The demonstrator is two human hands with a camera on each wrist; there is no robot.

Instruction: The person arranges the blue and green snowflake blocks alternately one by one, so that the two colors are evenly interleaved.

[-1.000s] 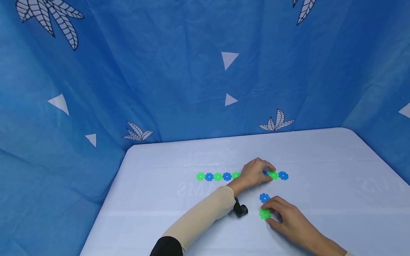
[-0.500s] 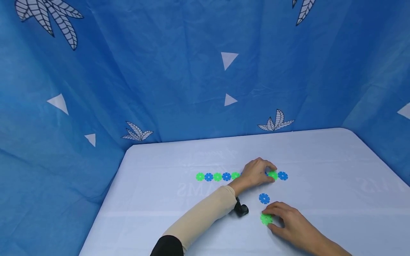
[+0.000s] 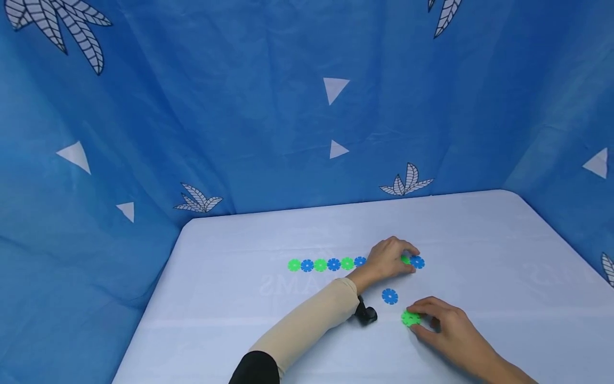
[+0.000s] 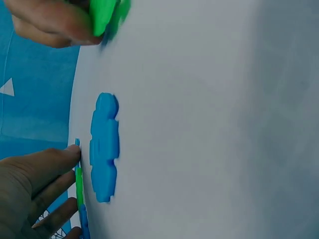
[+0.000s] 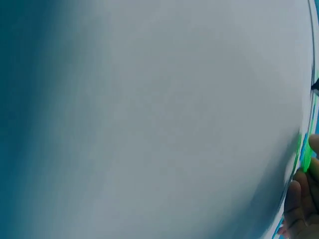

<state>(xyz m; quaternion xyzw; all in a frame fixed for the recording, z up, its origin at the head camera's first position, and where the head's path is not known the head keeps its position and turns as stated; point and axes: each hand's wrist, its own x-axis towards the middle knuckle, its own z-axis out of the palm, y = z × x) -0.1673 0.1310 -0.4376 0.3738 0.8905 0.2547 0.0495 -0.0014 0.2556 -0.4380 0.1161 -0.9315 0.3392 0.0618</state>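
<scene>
In the head view, a row of green and blue snowflake discs lies across the table, with a green disc (image 3: 294,265) at its left end. My left hand (image 3: 385,260) reaches over the row and hides part of it. Its thumb and index finger sit on opposite edges of the blue snowflake disc (image 3: 418,262) at the right end. Closer to me, my right hand (image 3: 446,326) pinches a green snowflake disc (image 3: 411,318) by its edge; this disc (image 4: 102,15) shows blurred in the left wrist view. Between the hands lies a single blue snowflake disc (image 3: 390,296), touching neither.
A white cloth covers the table (image 3: 230,309). Black gear (image 3: 366,314) hangs under my left wrist. Behind the table and along its sides hangs a blue printed curtain (image 3: 268,106).
My right hand has drawn its green disc rightward, away from the loose blue disc. The left hand has slid right along the row, from the green disc to the end blue one.
</scene>
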